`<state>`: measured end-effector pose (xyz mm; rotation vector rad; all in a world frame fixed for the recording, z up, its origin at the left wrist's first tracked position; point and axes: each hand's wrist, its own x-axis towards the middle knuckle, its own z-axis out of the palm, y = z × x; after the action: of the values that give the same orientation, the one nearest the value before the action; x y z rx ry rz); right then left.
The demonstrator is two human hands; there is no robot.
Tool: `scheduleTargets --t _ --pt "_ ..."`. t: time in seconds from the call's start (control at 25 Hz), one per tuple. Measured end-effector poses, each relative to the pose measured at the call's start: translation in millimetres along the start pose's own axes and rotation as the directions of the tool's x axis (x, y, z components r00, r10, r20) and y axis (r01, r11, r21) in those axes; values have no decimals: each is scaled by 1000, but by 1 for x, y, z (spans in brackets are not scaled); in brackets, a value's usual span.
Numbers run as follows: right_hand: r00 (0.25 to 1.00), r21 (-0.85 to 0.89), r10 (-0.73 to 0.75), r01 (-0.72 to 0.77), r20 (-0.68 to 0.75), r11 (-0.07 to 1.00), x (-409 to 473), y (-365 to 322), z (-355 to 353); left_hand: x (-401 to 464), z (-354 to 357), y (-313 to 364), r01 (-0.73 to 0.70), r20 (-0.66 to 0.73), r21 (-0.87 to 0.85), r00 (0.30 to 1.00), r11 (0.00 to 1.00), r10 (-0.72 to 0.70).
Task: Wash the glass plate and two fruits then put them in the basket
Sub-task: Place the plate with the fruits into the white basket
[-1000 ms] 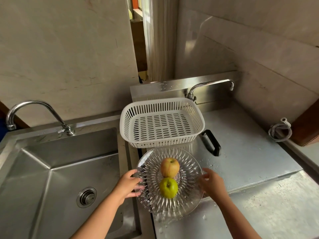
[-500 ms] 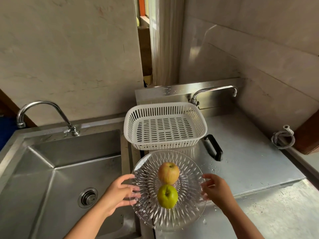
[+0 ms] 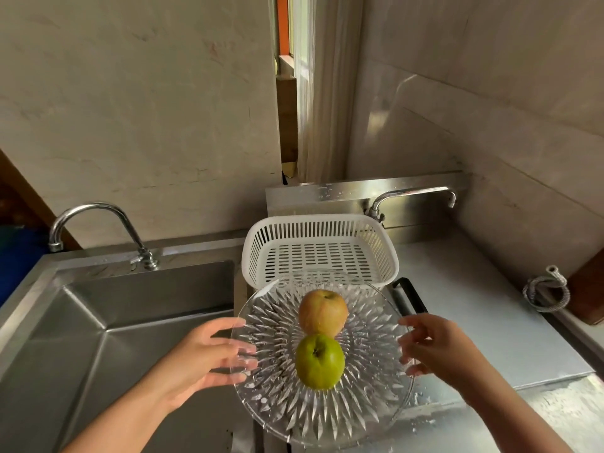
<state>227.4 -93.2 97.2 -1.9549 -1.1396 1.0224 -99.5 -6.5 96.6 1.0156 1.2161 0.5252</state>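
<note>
A clear cut-glass plate is lifted above the counter, held from both sides. My left hand grips its left rim with fingers under the glass; my right hand grips its right rim. Two fruits rest on the plate and touch each other: a yellow-red apple at the far side and a green apple nearer to me. A white slotted plastic basket stands just behind the plate, with nothing in it.
A steel sink with a curved tap lies to the left. A second tap rises behind the basket. A black handle sits on the steel cover at the right, and a coiled hose lies by the wall.
Both hands have raised the plate with the two apples off the counter and toward me. The basket has stayed in place.
</note>
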Motion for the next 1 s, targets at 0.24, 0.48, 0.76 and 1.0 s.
scheduleTargets --t 0.24,0.48,0.76,1.0 --pt "998 88 -3 8 -59 996 66 -39 -21 61 5 62 -33 -6 18 999 999 33" --pt "995 116 24 -12 -97 993 153 -54 -20 143 14 99 -4 -80 48 997 999 7" --pt "992 33 90 -87 -83 996 216 -42 -1 204 15 98 83 -180 70 981 994 -69" --pt "990 4 125 -125 -66 992 236 -34 4 225 19 88 116 -229 83 969 990 -94"
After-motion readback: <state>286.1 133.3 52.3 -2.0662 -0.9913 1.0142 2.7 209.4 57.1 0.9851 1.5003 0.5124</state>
